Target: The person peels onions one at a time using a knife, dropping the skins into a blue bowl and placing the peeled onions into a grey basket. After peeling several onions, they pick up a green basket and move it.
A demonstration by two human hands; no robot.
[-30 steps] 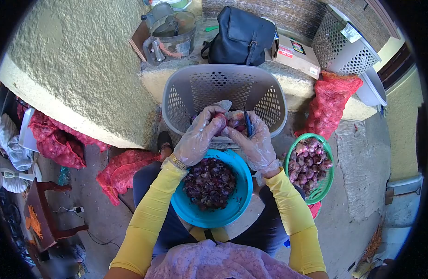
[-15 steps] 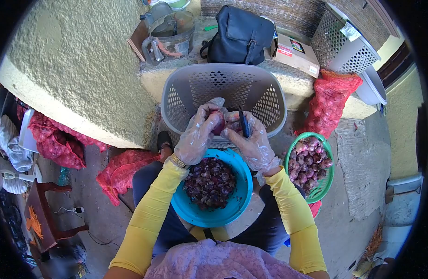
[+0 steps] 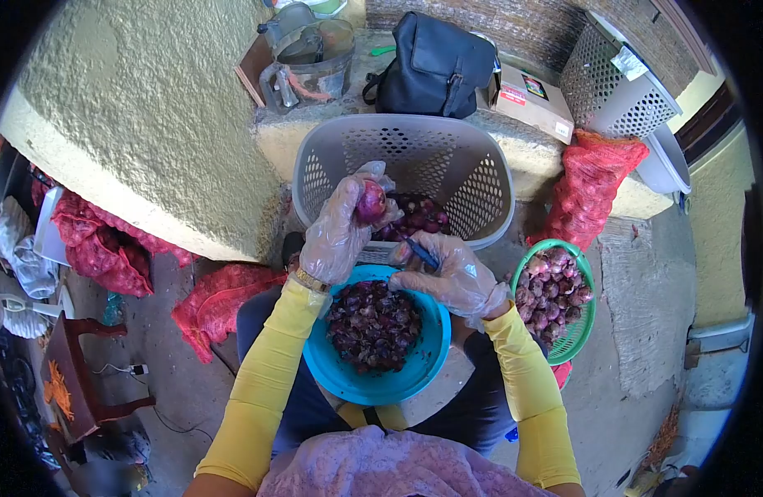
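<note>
Rough yellow plaster wall to the left, bare concrete floor, raised ledge ahead carrying a dark backpack and a cardboard box. Red mesh sacks on both sides, the right-hand one upright against the ledge.

Red onion: held up over the near left part of a grey perforated laundry basket; more glossy purple onions lie inside. Judged light and firm, with a smooth skin probably slick under plastic; flesh likely to bruise or nick if squeezed hard. Best hold: round the widest girth, both ends left free.

Left grip, in a clear plastic glove, watch at the wrist: curled about the onion, thumb and fingers parted only by the bulb's width, its shiny face exposed to the right.

Right grip, gloved likewise: fingers bent round a dark blue tool, probably a small knife, blade not made out. Thumb stands apart below; no contact with the onion.

Below the hands, between the knees, a turquoise basin with dark purple skins. Right of it, a green basket holds duller, papery onions.
</note>
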